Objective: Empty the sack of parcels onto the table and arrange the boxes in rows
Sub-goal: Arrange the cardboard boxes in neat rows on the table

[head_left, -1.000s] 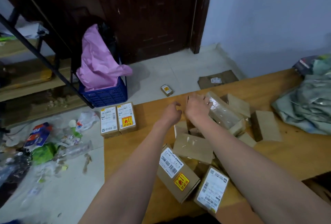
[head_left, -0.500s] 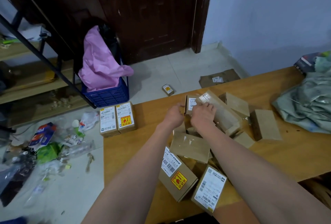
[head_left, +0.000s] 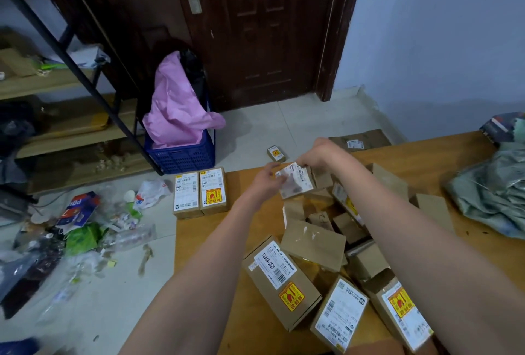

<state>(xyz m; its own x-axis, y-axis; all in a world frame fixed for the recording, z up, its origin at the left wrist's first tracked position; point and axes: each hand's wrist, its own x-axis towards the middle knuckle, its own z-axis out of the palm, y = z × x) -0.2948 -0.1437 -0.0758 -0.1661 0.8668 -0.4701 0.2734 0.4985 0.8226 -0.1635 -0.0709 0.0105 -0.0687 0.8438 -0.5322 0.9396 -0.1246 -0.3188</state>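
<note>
Both hands clamped on small labelled box (head_left: 295, 181): left hand (head_left: 268, 181) grips near edge, right hand (head_left: 316, 156) pinches far corner. Sorting step underway. Started row of two boxes (head_left: 200, 192) lies left of hands; jumbled pile (head_left: 326, 255) below wrists. Next: carry box left, set flush beside row.

Dark wooden door (head_left: 255, 28), pale blue wall (head_left: 440, 36), littered tile floor (head_left: 284, 124).

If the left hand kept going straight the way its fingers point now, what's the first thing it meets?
The left hand already touches the labelled box that both hands hold, the right hand gripping its far edge. So that box comes first, though depth is hard to judge.
</note>
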